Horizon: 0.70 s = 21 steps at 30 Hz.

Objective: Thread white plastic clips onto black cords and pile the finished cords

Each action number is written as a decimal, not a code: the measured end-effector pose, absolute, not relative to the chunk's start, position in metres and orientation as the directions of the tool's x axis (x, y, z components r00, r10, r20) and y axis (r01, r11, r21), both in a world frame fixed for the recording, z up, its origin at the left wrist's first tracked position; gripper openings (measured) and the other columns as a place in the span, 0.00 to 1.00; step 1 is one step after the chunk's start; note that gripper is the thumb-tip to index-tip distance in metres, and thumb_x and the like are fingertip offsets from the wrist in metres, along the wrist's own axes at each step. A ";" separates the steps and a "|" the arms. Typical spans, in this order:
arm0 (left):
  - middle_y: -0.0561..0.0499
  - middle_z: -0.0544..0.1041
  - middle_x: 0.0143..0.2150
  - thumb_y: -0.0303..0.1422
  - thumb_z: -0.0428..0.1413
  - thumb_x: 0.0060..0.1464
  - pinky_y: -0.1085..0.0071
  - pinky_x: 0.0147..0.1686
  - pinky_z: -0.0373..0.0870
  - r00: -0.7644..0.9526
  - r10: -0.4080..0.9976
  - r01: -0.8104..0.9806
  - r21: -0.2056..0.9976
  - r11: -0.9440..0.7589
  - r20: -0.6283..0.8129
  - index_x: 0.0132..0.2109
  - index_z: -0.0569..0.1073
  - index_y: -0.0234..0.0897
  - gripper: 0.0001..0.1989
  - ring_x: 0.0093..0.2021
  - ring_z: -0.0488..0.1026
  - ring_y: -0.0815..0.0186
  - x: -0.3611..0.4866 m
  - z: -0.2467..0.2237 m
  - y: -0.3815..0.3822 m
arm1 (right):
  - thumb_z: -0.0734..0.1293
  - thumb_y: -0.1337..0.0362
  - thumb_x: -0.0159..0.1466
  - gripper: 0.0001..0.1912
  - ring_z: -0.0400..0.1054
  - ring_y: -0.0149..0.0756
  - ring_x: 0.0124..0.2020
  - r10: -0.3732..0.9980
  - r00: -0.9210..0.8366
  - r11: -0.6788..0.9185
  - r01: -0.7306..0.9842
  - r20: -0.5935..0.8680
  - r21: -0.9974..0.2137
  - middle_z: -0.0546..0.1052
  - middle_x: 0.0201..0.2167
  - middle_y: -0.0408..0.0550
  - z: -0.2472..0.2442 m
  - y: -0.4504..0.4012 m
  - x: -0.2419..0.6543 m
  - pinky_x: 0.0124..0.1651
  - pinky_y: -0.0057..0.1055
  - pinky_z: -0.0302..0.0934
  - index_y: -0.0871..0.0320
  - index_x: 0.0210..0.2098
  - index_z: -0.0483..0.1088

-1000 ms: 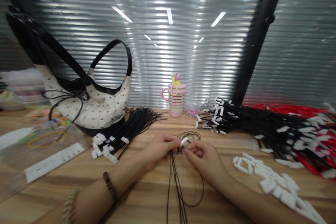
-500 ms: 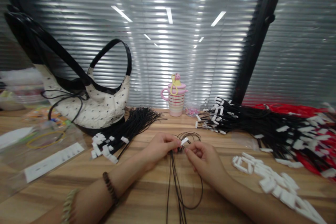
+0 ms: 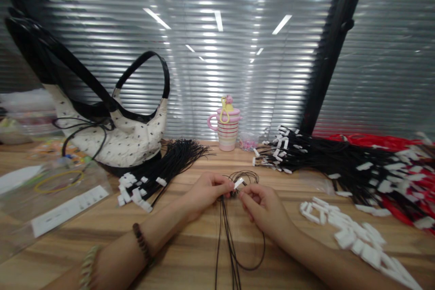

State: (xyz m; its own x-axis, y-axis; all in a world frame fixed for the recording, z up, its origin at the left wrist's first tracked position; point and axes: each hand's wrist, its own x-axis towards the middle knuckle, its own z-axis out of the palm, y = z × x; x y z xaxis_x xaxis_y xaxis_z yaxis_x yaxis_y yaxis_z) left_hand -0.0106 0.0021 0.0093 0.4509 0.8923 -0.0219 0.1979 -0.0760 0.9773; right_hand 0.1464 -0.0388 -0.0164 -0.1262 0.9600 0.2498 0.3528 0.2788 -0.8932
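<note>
Our left hand point(image 3: 209, 190) pinches black cords point(image 3: 229, 235) by a white tag point(image 3: 239, 183); our right hand point(image 3: 267, 205) presses its fingers together, perhaps gripping cord. Tagged bundles point(image 3: 178, 158) seem finished; loose tags point(image 3: 345, 238) remain.

Nearer than mug point(image 3: 227, 137): black cords point(image 3: 233, 257) cut off below, crossings too small to tell. Right of mug: red cords point(image 3: 384, 142) cut off by picture edge.

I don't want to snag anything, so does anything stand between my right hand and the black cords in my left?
Nothing visible does: your right hand is right at the black cords. A small white tag shows among them, between that hand and your left hand, but it seems to belong with them.
</note>
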 end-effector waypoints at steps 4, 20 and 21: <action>0.52 0.70 0.24 0.37 0.55 0.45 0.76 0.28 0.52 0.458 0.889 0.177 0.981 -0.083 -0.007 0.27 0.73 0.31 0.11 0.27 0.61 0.72 -0.010 0.009 0.002 | 0.58 0.62 0.58 0.12 0.56 0.24 0.16 0.953 -0.123 0.302 0.368 0.276 -0.880 0.63 0.16 0.41 -0.016 -0.038 0.147 0.18 0.20 0.47 0.63 0.25 0.66; 0.55 0.68 0.21 0.36 0.55 0.44 0.76 0.26 0.51 0.434 0.901 0.188 0.980 -0.069 -0.020 0.24 0.72 0.32 0.10 0.23 0.57 0.75 -0.009 0.011 0.001 | 0.62 0.62 0.55 0.09 0.62 0.27 0.17 0.967 -0.043 0.254 0.297 0.253 -0.921 0.67 0.17 0.43 -0.016 -0.039 0.146 0.19 0.21 0.52 0.62 0.27 0.64; 0.55 0.67 0.20 0.36 0.55 0.44 0.76 0.26 0.51 0.433 0.901 0.191 0.979 -0.069 -0.021 0.24 0.72 0.32 0.11 0.23 0.57 0.75 -0.009 0.012 0.000 | 0.62 0.62 0.55 0.09 0.62 0.27 0.17 0.964 -0.035 0.262 0.311 0.264 -0.914 0.67 0.18 0.43 -0.016 -0.040 0.146 0.19 0.21 0.53 0.62 0.26 0.65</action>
State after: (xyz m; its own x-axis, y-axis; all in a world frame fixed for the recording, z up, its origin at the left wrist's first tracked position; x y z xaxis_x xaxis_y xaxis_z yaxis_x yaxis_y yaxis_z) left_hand -0.0090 0.0005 0.0116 0.4334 0.9009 -0.0215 0.1911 -0.0686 0.9792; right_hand 0.1459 -0.0397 -0.0163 -0.0350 0.9638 0.2644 0.3113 0.2620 -0.9135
